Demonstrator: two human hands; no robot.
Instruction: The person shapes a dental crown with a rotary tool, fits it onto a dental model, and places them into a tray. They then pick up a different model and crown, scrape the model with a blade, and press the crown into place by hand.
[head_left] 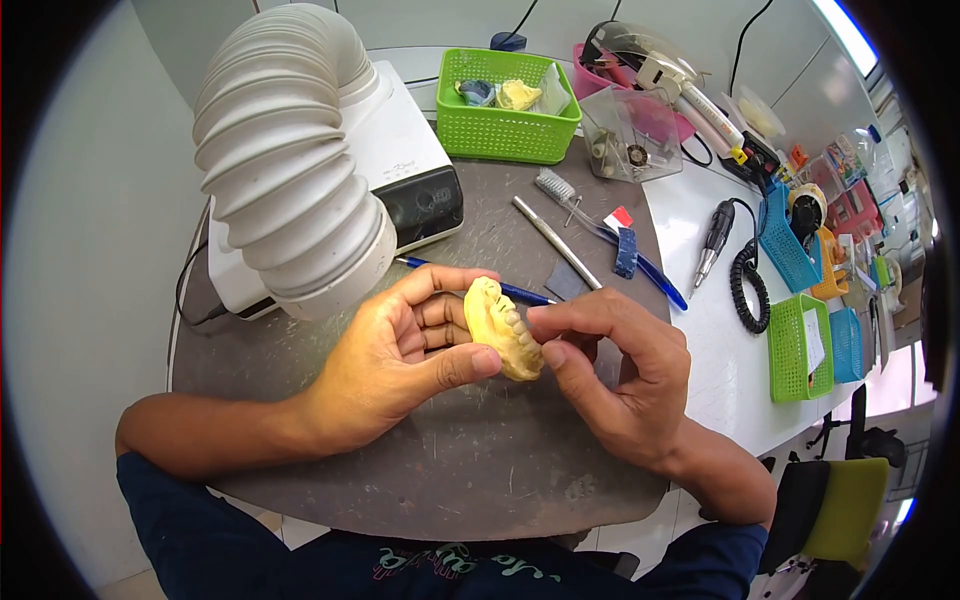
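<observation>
A yellow plaster dental cast (490, 318) with a row of paler teeth (516, 325) along its right side is held above the table. My left hand (400, 350) grips it from the left, thumb in front and fingers behind. Against its right edge, beside the teeth, my right hand (625, 370) is closed in a pinch of thumb and forefinger. Whatever may lie between those fingertips is too small to tell. Behind the hands lie a blue pen (527, 295), a grey square of abrasive sheet (567, 281) and a metal-handled tool (555, 240).
A white ribbed suction hose (280, 150) arches over the left side. A green basket (505, 135) at the back holds plaster pieces. A brush (556, 187) and a blue-handled tool (660, 280) lie right of centre. Farther right is a rotary handpiece (714, 243) with a coiled cord.
</observation>
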